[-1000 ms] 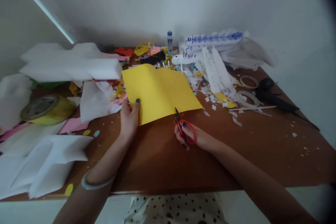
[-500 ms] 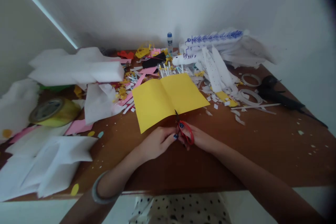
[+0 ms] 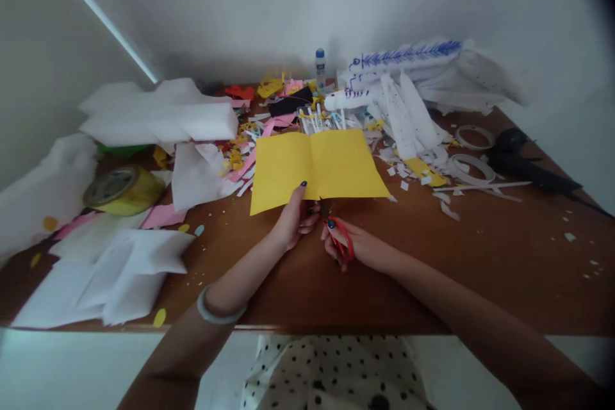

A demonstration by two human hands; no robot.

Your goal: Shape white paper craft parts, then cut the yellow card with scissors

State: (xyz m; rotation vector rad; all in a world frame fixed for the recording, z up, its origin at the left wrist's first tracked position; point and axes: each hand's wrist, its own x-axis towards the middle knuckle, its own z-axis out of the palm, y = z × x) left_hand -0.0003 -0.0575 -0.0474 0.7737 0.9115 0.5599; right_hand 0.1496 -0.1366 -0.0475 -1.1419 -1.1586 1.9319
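Observation:
A sheet of yellow paper [image 3: 336,163] with a fold down its middle is held above the brown table. My left hand [image 3: 294,221] pinches its near edge by the fold, thumb on top and fingers underneath. My right hand [image 3: 353,245] grips a pair of red-handled scissors [image 3: 346,240]. The dark blades point away from me, their tips at the paper's near edge, just right of my left thumb. Whether the blades are biting into the paper I cannot tell.
Paper scraps, white pens [image 3: 314,120] and a glue bottle [image 3: 319,69] lie behind the sheet. Yellow tape [image 3: 125,189] and white foam sheets [image 3: 158,116] are on the left. Tape rings [image 3: 471,170] and a black glue gun [image 3: 533,170] lie right.
My left hand has moved from beside the scissors up onto the paper's near edge, and now pinches it. The paper has turned slightly and lies straighter. The camera view has shifted a little.

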